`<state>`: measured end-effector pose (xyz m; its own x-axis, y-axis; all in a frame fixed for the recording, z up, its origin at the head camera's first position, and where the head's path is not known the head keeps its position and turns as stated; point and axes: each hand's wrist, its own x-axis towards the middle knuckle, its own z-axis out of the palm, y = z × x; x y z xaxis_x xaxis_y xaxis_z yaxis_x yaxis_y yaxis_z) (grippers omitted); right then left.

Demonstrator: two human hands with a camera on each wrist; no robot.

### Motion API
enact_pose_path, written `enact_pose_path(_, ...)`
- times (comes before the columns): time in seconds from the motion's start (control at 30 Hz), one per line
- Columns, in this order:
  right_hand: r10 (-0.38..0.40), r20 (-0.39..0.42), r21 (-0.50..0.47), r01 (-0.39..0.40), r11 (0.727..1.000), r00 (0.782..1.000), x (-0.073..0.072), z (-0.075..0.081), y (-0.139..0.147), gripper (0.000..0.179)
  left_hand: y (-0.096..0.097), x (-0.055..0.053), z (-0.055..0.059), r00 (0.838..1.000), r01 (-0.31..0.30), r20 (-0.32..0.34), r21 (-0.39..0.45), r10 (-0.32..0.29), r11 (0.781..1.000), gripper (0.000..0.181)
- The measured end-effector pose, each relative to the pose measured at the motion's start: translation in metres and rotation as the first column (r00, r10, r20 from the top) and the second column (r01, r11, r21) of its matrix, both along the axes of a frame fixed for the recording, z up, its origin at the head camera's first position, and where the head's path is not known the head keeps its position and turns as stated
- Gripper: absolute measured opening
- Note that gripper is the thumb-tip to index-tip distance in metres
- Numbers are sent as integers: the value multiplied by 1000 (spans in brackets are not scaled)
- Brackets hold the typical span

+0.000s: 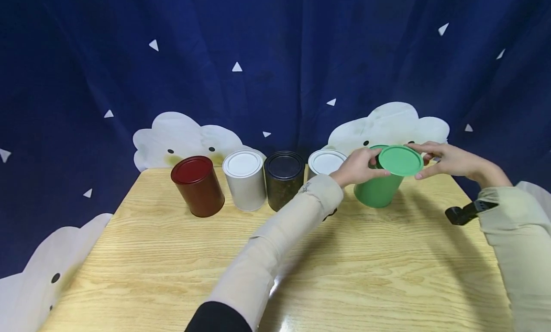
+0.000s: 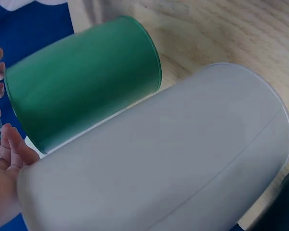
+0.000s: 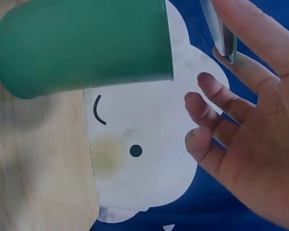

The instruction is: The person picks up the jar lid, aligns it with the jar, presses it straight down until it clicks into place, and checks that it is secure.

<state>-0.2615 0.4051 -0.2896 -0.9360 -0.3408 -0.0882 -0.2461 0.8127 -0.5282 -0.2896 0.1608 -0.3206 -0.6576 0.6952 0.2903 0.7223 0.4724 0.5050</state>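
Note:
A round green lid (image 1: 401, 160) is held above the mouth of a green can (image 1: 377, 190), apart from its rim. My left hand (image 1: 358, 167) grips the lid's left edge, thumb on the near side. On the opposite edge, my right hand (image 1: 452, 160) pinches it between thumb and index finger. Seen edge-on, the lid (image 3: 227, 48) sits in that pinch in the right wrist view, the other fingers spread below. In the left wrist view the left fingers (image 2: 14, 147) are beside the green can's open end (image 2: 82, 82), behind a pale can (image 2: 159, 159).
Left of the green can stand a white-lidded can (image 1: 325, 161), partly behind my left arm, a black can (image 1: 284, 179), another white-lidded can (image 1: 244, 181) and a dark red can (image 1: 199, 186). They line the back of the wooden table (image 1: 172, 265), before a blue curtain (image 1: 275, 59).

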Motion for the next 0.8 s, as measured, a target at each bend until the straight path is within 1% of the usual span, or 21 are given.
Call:
enact_pose_path(0.1,0,22,12,0,1000,1000,-5,3,1,82,1,-4,0,1000,-3,11,2,3,1000,34)
enact_pose_path(0.2,-3,40,23,2,1000,999,-10,5,1,83,3,-8,1,1000,1,4,0,-1,1000,30)
enact_pose_path(0.37,-11,56,32,9,999,998,-20,10,1,83,5,-15,5,1000,-11,-5,-30,11,999,28)
enact_pose_path(0.5,-13,74,25,11,1000,997,-24,13,-1,83,7,-20,7,1000,-18,21,-52,19,998,28)
enact_pose_path(0.67,-5,118,0,5,1000,993,-29,7,-1,83,7,-24,8,996,-14,83,-99,22,995,26)
enact_pose_path(0.8,-9,131,-2,9,1000,991,-32,0,0,81,10,-25,8,996,-30,72,-182,44,983,30)
